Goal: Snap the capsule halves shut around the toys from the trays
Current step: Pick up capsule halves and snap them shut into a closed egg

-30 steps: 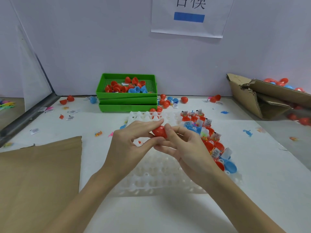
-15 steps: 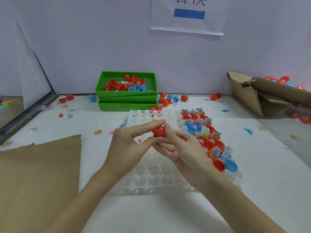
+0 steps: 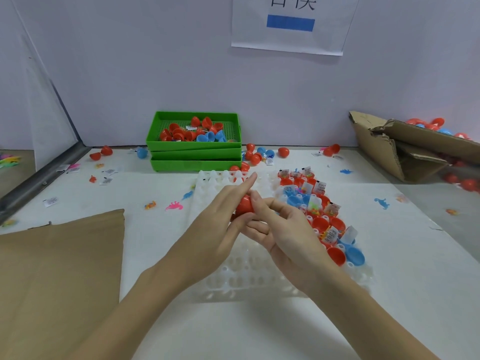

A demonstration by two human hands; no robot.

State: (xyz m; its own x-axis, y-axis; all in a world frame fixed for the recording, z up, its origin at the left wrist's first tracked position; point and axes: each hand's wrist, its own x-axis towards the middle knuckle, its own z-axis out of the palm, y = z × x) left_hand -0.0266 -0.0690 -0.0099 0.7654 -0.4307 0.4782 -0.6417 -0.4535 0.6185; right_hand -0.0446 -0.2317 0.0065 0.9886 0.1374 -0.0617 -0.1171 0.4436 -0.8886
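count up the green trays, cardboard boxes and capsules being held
green trays: 3, stacked
cardboard box: 1
held red capsule: 1
total: 5

red capsule (image 3: 244, 205), closed, pinched between fingers (image 3: 262, 203)

A small assembly workstation: stacked green trays (image 3: 194, 154), torn cardboard box (image 3: 405, 152), partition walls, posted sign (image 3: 288, 24)

Both hands cover most of the red capsule (image 3: 244, 204), so can't tell if it's snapped shut. The wall sign (image 3: 288, 24) is chopped off up top, and the tiny tags (image 3: 330, 234) are unreadable.
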